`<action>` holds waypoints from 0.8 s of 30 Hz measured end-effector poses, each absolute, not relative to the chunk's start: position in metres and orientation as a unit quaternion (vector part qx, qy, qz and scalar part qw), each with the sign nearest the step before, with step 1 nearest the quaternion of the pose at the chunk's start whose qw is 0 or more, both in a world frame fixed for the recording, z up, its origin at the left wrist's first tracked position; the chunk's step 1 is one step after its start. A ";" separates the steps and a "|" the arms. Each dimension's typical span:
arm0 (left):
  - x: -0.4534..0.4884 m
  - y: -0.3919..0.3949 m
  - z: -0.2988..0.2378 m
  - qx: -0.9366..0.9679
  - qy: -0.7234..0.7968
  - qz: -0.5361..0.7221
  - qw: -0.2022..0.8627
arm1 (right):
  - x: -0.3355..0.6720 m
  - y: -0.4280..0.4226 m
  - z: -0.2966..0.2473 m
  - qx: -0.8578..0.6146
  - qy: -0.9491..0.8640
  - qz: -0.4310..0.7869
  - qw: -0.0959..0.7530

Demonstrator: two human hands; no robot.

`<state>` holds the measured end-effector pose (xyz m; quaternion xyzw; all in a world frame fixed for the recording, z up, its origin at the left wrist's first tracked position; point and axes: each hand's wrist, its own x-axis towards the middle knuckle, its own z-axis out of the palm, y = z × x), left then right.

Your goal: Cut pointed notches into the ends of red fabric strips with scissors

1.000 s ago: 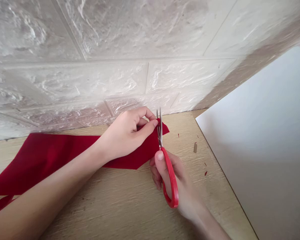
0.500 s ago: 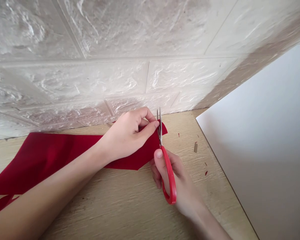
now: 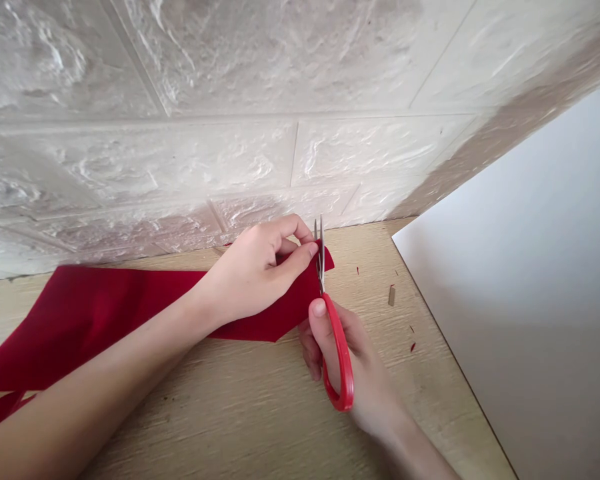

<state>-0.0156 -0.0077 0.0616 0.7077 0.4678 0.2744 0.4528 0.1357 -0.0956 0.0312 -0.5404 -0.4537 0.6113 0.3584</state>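
A long piece of dark red fabric stretches over the wooden surface from the left edge to the middle. My left hand pinches it close to its right end between thumb and fingers. In my right hand is a pair of scissors with red handles, its thumb through the upper loop. The narrow metal blades point toward the wall, slightly apart, and straddle the fabric's right tip just beside my left thumb. My right fingers are partly hidden under the fabric and handles.
Behind the work stands a white brick-patterned wall. A large white panel takes up the right side. On the wooden surface lie a small tan strip and several red scraps. More red fabric lies at the lower left.
Very little differs. The scissors and both hands hold almost the same place, with only a slight shift of the blades and the fabric's tip.
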 end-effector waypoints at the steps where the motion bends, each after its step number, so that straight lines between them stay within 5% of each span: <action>1: -0.016 -0.008 0.062 0.706 0.467 0.275 0.455 | 0.136 -0.095 0.032 -0.540 -0.452 0.613 0.358; 24: -0.021 -0.003 0.067 0.666 0.459 0.289 0.512 | 0.145 -0.088 0.036 -0.571 -0.419 0.606 0.361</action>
